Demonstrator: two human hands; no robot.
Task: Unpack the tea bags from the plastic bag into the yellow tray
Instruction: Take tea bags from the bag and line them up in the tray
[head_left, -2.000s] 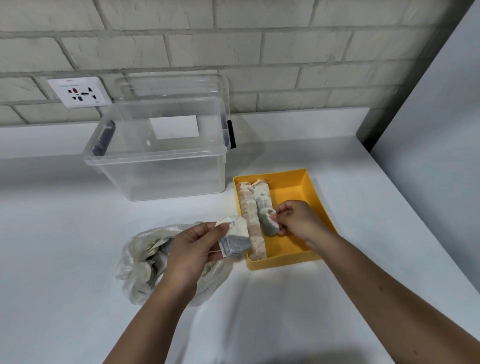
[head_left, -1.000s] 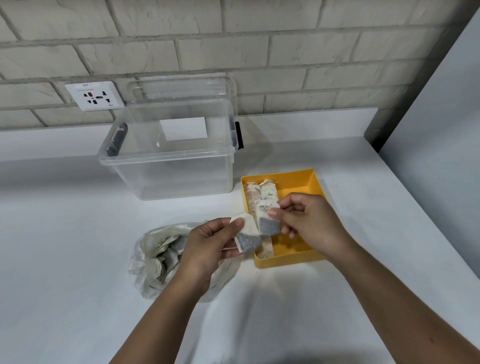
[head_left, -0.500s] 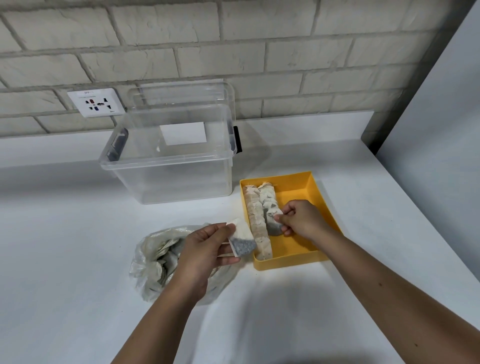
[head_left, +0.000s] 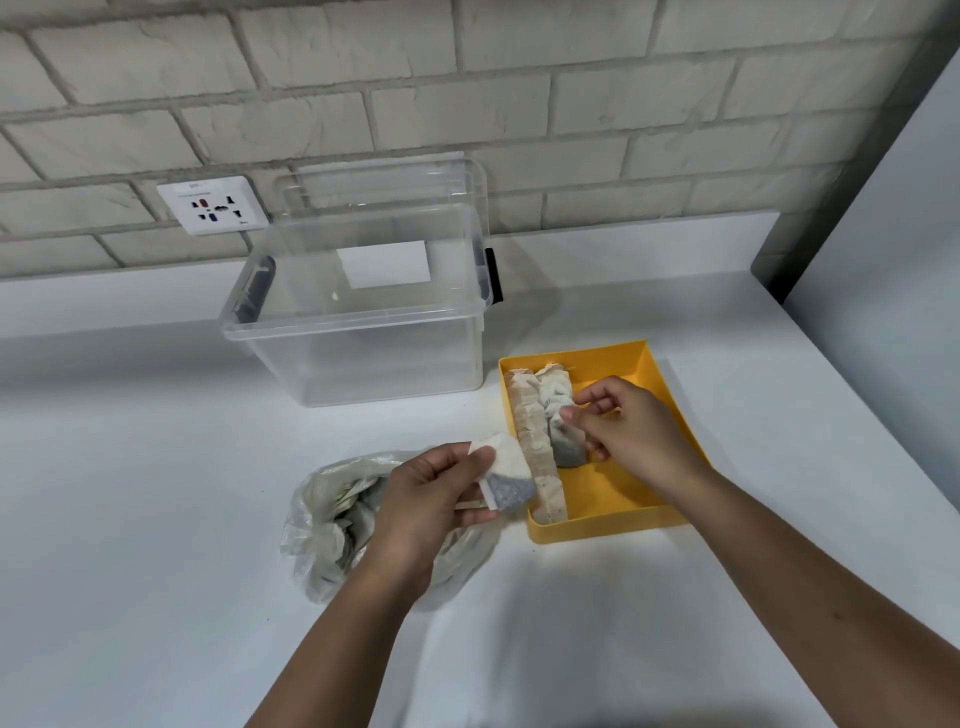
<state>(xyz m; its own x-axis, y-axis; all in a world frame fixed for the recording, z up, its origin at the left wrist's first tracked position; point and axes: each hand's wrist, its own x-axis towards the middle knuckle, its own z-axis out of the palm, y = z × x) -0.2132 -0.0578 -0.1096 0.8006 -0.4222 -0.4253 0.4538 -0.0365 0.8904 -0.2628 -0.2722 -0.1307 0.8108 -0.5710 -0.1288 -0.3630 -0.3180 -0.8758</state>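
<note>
**Seating a tea bag on the second row of the yellow tray while the next one waits**

Head view: the right hand is over the yellow tray, its grip pinched on a tea bag at the near end of the short second row. The left hand is above the plastic bag, its grip clamped on a second tea bag just left of the tray's near-left corner. The first row runs along the tray's left wall. I judge that the right hand's bag should go snug against the last one in its row and be released only once it leans steadily, without nudging the first row. The waiting bag is best kept clear of the rim. More bags show in the plastic bag on the tabletop.
</note>
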